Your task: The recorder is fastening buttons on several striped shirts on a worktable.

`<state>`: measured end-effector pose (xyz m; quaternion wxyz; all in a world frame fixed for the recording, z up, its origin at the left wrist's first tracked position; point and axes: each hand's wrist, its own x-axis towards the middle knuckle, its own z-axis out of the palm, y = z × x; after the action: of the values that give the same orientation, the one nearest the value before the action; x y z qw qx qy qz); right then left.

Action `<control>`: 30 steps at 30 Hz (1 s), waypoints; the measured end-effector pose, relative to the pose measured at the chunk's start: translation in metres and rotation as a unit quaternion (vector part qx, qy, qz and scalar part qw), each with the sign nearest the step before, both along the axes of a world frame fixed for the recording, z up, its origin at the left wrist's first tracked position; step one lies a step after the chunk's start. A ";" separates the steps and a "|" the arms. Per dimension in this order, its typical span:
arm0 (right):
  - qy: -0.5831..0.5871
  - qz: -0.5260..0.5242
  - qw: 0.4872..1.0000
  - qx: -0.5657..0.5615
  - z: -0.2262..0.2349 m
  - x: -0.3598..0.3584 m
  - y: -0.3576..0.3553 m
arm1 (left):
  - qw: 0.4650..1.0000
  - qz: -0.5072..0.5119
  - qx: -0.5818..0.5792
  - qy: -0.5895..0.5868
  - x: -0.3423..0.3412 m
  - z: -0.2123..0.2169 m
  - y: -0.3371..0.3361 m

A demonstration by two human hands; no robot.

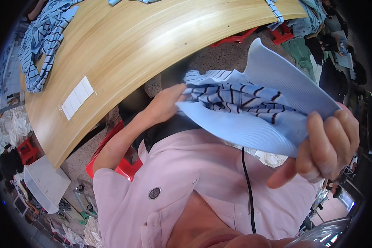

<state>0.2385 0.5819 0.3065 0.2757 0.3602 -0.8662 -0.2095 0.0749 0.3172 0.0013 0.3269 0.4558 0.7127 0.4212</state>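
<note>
A light blue garment [239, 101] with dark stripes is stretched between my two hands, in front of my chest and off the table's near edge. Two wide, plain light blue ribbed pieces [291, 76] stand apart along it, and the striped cloth lies bunched between them. My left hand [167, 103] is closed on the garment's left end; its fingertips are partly hidden and slightly blurred. At the right end, my right hand [328, 144] pinches the ribbed edge, fingers curled over it and thumb pointing left.
The wooden table [144, 45] curves across the top. A striped blue garment pile [45, 45] lies at its left end, near a white paper strip [77, 98]. Beneath are red stools [126, 167]. A black cord [248, 186] hangs across my pink shirt. More blue cloth [312, 18] sits far right.
</note>
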 end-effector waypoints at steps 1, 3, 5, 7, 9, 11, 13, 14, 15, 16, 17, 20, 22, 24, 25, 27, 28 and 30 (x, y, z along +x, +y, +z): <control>-0.016 -0.040 0.999 -0.019 -0.002 -0.002 -0.006 | 1.000 0.000 -0.002 -0.016 -0.006 0.002 0.003; -0.011 0.014 0.999 -0.052 -0.011 -0.010 -0.010 | 0.999 -0.006 -0.044 -0.016 -0.017 0.018 0.012; -0.018 0.008 0.998 -0.058 -0.016 -0.011 -0.019 | 0.995 -0.003 -0.068 -0.070 -0.023 0.059 0.023; -0.029 0.010 0.996 -0.088 -0.018 -0.017 -0.030 | 0.979 -0.060 0.013 -0.194 -0.031 0.076 0.035; -0.051 0.032 0.993 -0.106 -0.019 -0.021 -0.033 | 0.928 -0.095 0.073 -0.351 -0.015 0.087 0.049; -0.055 0.026 0.990 -0.125 -0.022 -0.023 -0.040 | 0.930 -0.172 0.072 -0.315 0.001 0.090 0.066; -0.102 0.047 0.986 -0.122 -0.020 -0.019 -0.043 | 0.902 -0.151 0.082 -0.396 0.022 0.079 0.089; -0.111 0.047 0.984 -0.131 -0.022 -0.016 -0.046 | 0.884 -0.156 0.073 -0.434 0.022 0.083 0.097; -0.134 0.099 0.984 -0.057 -0.017 -0.013 -0.038 | 0.868 -0.090 -0.024 -0.488 0.024 0.080 0.105; -0.102 0.081 0.987 -0.094 -0.018 -0.008 -0.046 | 0.868 -0.088 -0.019 -0.488 0.027 0.065 0.107; -0.070 0.062 0.987 -0.130 -0.019 -0.003 -0.054 | 0.880 -0.080 0.001 -0.469 0.033 0.052 0.125; 0.052 0.321 0.943 -0.074 -0.022 -0.030 -0.040 | 0.909 -0.040 0.063 -0.411 0.017 -0.011 0.101; -0.014 0.151 0.987 -0.057 -0.006 0.005 -0.052 | 0.922 -0.017 0.105 -0.373 0.011 -0.049 0.100; 0.032 0.057 0.996 -0.068 -0.010 0.009 -0.032 | 0.933 -0.023 0.137 -0.331 0.018 -0.077 0.114; 0.052 0.066 0.995 -0.056 -0.008 0.000 -0.023 | 0.939 -0.017 0.149 -0.309 0.011 -0.095 0.125; 0.123 0.086 0.988 -0.032 -0.008 -0.014 0.007 | 0.951 0.017 0.175 -0.255 -0.013 -0.127 0.148; 0.170 0.074 0.983 -0.008 -0.003 -0.008 0.031 | 0.954 0.020 0.192 -0.230 -0.013 -0.140 0.155; 0.144 -0.175 0.974 -0.002 -0.003 0.010 0.055 | 0.998 -0.035 0.043 0.012 -0.032 0.000 0.122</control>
<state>0.2483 0.6365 0.3031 0.3572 0.1681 -0.8675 -0.3028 0.0434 0.4397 0.0015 0.3128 0.4989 0.6818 0.4342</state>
